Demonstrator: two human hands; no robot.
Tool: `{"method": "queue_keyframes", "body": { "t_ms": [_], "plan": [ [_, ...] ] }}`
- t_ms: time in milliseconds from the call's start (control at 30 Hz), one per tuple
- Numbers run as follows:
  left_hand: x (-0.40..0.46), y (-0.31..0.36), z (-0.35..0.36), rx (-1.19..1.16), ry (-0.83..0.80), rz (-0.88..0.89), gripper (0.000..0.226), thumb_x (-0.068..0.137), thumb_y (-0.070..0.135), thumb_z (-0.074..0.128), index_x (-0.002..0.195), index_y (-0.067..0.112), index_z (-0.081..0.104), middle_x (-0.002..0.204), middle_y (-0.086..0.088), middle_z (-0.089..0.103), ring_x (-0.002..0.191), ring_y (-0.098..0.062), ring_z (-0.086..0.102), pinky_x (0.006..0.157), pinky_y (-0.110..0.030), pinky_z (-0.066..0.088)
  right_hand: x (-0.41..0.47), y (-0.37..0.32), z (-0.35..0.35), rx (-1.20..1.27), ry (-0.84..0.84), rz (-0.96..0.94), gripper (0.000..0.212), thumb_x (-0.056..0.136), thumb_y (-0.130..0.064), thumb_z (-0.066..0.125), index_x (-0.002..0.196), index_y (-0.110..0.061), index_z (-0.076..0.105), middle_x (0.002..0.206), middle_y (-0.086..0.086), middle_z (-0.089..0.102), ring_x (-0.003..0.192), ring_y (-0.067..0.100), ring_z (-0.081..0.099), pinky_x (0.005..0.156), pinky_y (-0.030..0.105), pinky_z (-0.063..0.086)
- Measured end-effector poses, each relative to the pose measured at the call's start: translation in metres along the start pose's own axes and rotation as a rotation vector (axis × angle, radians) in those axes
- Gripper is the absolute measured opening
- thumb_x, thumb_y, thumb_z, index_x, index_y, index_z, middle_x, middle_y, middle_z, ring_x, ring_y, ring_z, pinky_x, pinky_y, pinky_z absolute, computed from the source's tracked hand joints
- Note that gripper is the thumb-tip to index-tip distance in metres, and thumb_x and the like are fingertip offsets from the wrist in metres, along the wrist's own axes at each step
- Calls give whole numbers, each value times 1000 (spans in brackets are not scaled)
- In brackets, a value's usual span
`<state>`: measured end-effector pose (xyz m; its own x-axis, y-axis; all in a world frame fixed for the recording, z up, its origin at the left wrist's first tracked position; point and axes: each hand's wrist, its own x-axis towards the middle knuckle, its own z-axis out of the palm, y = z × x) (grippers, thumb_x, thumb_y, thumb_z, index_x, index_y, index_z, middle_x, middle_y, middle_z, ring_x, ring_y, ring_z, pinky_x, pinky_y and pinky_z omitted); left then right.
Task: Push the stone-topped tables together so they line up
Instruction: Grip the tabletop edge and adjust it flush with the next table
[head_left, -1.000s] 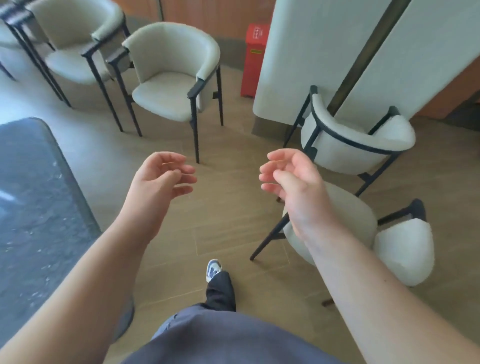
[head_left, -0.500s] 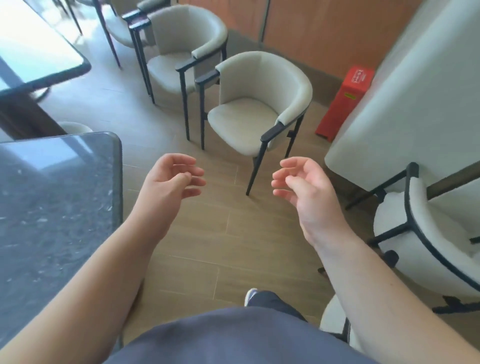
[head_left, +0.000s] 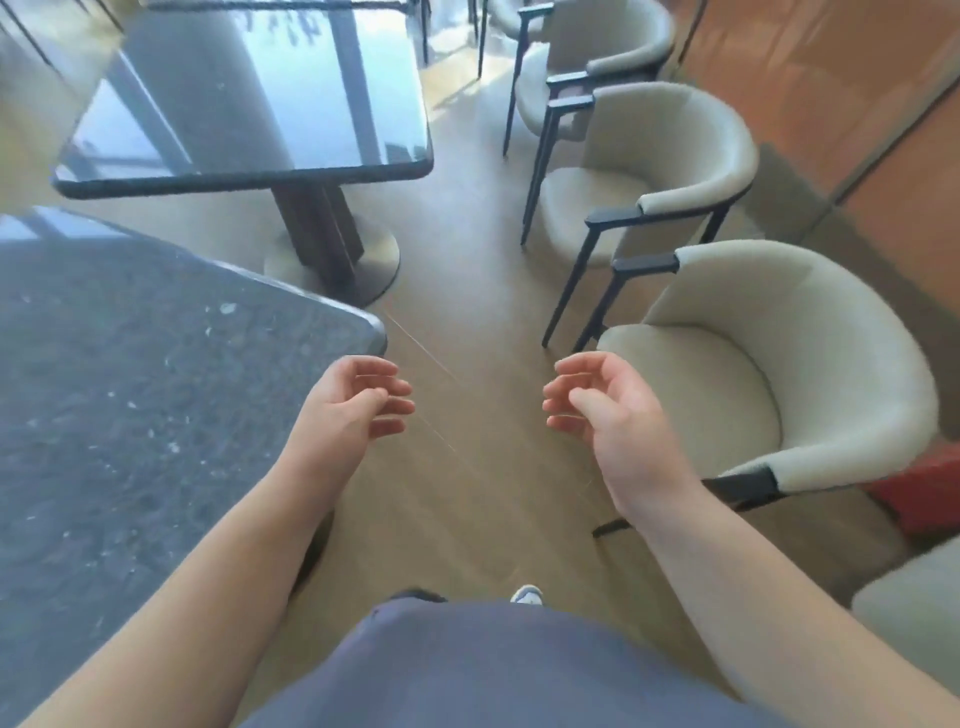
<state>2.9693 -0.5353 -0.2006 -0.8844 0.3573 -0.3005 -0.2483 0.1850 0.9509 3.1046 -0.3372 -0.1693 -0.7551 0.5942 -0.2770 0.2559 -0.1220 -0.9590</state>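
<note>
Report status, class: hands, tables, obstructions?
Left hand and right hand empty, loosely curled. Near table and far table apart, gap between. Chairs right, none between.

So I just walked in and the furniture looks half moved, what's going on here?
A person is standing between two dark stone-topped tables and a row of cream armchairs. The near table and the far table are apart, with a strip of floor between them, and not lined up. The left hand and right hand hang loosely curled over the floor, holding nothing and touching neither table.
</note>
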Motion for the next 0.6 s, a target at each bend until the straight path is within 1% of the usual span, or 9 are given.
{"method": "queue_keyframes", "body": {
  "t_ms": [133, 267, 367, 533, 600],
  "plan": [
    [43, 6, 3, -103, 176, -57, 29, 98, -8, 39, 106, 12, 59, 94, -6, 69, 83, -19, 70, 80, -39, 57, 88, -32, 30, -117, -216, -1, 28, 93, 5, 41, 105, -12, 60, 89, 3, 67, 84, 17, 65, 81, 37, 57],
    [93, 12, -7, -177, 347, -78, 26, 98, -8, 40, 110, 7, 58, 94, -8, 67, 83, -20, 68, 79, -39, 57, 165, -50, 74, -166, -441, -2, 29, 93, 7, 41, 104, -10, 60, 86, 3, 68, 80, 15, 65, 78, 33, 56],
    [142, 10, -19, -231, 446, -93, 26, 98, -9, 39, 108, 7, 57, 94, -9, 66, 80, -19, 67, 79, -39, 56, 227, -56, 114, -224, -535, 12, 28, 94, 6, 40, 106, -9, 61, 86, 3, 68, 80, 16, 66, 78, 33, 57],
    [232, 6, -51, -258, 520, -156, 26, 98, -7, 40, 106, 9, 59, 94, -9, 68, 83, -21, 68, 76, -36, 56, 325, -62, 185, -330, -633, 65, 29, 92, 7, 40, 104, -10, 61, 84, 1, 67, 80, 16, 65, 79, 34, 56],
    [259, 8, -65, -269, 573, -172, 26, 98, -6, 40, 104, 11, 59, 94, -8, 68, 82, -19, 68, 75, -35, 55, 357, -63, 213, -406, -711, 63, 31, 91, 8, 38, 102, -11, 60, 84, 1, 66, 78, 16, 64, 78, 34, 55]
  ]
}}
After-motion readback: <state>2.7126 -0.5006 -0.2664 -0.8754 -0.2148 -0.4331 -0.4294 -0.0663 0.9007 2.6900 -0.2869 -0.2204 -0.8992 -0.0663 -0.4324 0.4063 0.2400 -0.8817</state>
